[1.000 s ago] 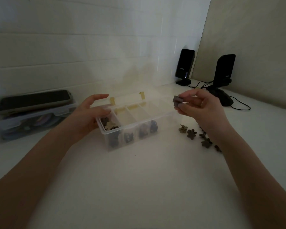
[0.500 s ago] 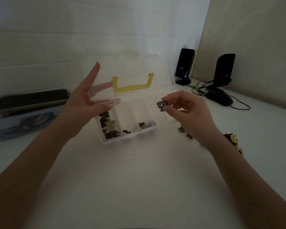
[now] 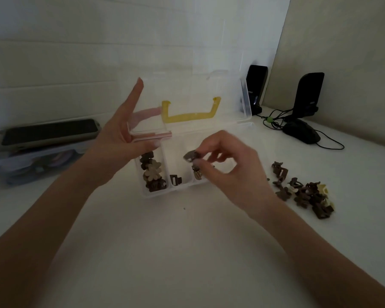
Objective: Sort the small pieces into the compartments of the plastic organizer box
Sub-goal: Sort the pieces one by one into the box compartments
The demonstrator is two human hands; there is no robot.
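A clear plastic organizer box [image 3: 156, 193] stands on the white table with its lid [image 3: 196, 92] raised upright; the lid carries a yellow handle [image 3: 190, 115]. My left hand [image 3: 122, 138] holds the lid's left edge, index finger pointing up. My right hand [image 3: 227, 165] pinches a small dark piece [image 3: 191, 156] over the box's middle compartments. The left compartment holds several brown and beige flower-shaped pieces [image 3: 152, 172]. The compartment beside it holds a dark clip-like piece [image 3: 175, 180]. A pile of loose brown pieces [image 3: 302, 192] lies to the right.
A second clear box with a phone on top [image 3: 49, 132] sits at the far left. Two black speakers [image 3: 257, 90] [image 3: 308, 94], a black mouse [image 3: 301, 134] and cables lie at the back right by the wall.
The lid went from nearly closed to upright under my left hand. My right hand carried the dark piece left and down until it is over the compartments.
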